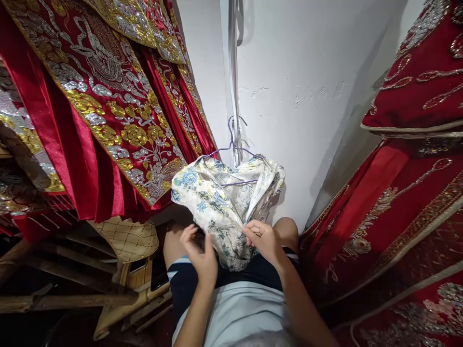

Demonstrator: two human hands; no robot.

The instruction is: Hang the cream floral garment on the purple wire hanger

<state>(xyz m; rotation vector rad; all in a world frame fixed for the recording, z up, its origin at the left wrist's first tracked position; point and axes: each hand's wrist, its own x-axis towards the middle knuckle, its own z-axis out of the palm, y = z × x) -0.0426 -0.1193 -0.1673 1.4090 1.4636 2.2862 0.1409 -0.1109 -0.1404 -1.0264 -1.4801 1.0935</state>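
Hanging upright, neck-up, floral garment [210, 202]

Floral garment [217, 207], hanger [232, 145], right hand [264, 241] pinching

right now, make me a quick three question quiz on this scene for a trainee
1. Which hand pinches the front edge of the floral garment? A) left B) right C) neither
2. True or false: red embroidered fabric shows on both sides of the picture.
3. Fill in the colour: the hanger inside the garment is ____.

Key: 1. B, the right hand; 2. True; 3. purple.
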